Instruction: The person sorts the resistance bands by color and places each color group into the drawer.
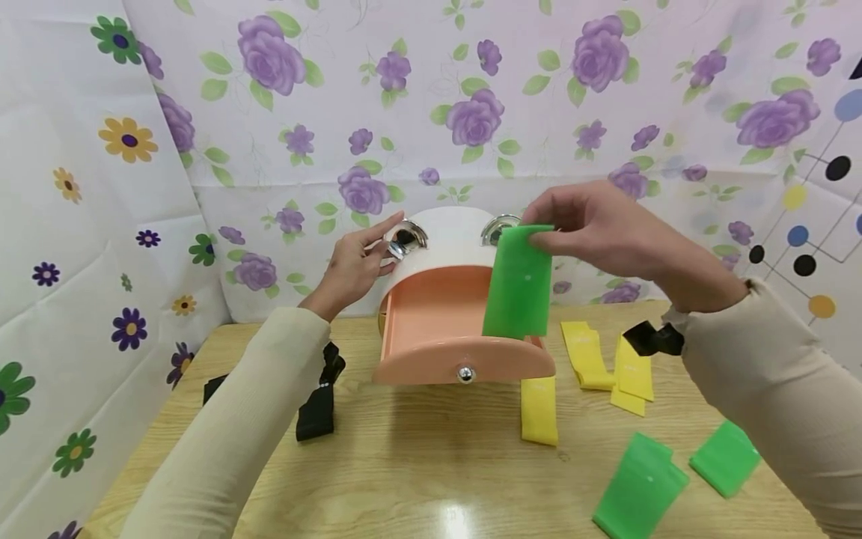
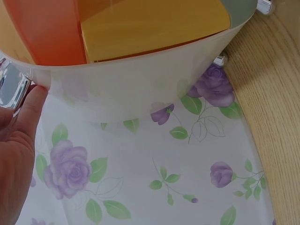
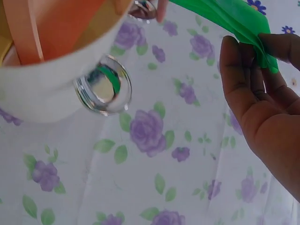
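A white, rounded organizer box (image 1: 453,238) stands on the table, its peach drawer (image 1: 417,364) pulled out toward me. My left hand (image 1: 355,262) grips the silver bell-shaped piece (image 1: 408,238) at the box's upper left; in the left wrist view a finger touches the white wall beside it. Above the drawer's right side, my right hand (image 1: 599,228) pinches a flat green elastic band (image 1: 515,292) by its top edge. The band hangs down and covers part of the drawer opening. In the right wrist view, thumb and fingers meet on the green band (image 3: 248,23).
Several folded yellow bands (image 1: 584,355) lie right of the box, one close by the drawer's right end. Two green bundles (image 1: 640,483) rest nearer me at the right. Black bands (image 1: 315,412) lie at the left, partly behind my left sleeve. Flowered cloth (image 1: 364,135) hangs behind.
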### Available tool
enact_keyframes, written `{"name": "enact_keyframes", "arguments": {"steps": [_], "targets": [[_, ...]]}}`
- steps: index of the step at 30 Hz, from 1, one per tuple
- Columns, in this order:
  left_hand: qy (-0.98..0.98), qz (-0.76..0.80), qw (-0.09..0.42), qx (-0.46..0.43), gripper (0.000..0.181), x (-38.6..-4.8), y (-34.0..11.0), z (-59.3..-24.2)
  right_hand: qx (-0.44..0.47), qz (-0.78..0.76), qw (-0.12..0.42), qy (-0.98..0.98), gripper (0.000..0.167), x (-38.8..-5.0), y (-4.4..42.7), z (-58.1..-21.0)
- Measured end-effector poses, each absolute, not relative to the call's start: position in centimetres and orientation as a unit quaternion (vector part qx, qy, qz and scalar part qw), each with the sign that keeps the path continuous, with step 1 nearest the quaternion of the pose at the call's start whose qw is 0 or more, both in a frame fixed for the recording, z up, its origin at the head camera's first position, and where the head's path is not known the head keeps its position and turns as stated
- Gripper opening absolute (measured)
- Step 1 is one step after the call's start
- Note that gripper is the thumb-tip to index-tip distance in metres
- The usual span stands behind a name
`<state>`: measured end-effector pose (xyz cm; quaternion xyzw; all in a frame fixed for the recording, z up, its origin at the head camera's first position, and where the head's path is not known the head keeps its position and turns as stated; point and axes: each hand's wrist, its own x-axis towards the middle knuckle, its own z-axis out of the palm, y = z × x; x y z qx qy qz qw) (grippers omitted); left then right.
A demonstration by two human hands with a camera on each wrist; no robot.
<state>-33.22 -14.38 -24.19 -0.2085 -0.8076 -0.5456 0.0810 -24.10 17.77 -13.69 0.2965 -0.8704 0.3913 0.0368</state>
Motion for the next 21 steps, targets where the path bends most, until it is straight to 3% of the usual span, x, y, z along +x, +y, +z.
{"name": "enact_keyframes", "arguments": {"steps": [11, 21], "targets": [[-0.808, -0.544, 0.082, -0.212, 0.052, -33.3, -14.5, -24.3, 0.314, 0.377, 0.002, -0.871, 0.012, -26.0, 16.3, -18.6], [-0.804, -0.548, 0.085, -0.213, 0.051, -33.2, -14.3, -24.3, 0.306, 0.334, 0.066, -0.889, 0.012, -26.9, 14.9, -21.8]]}}
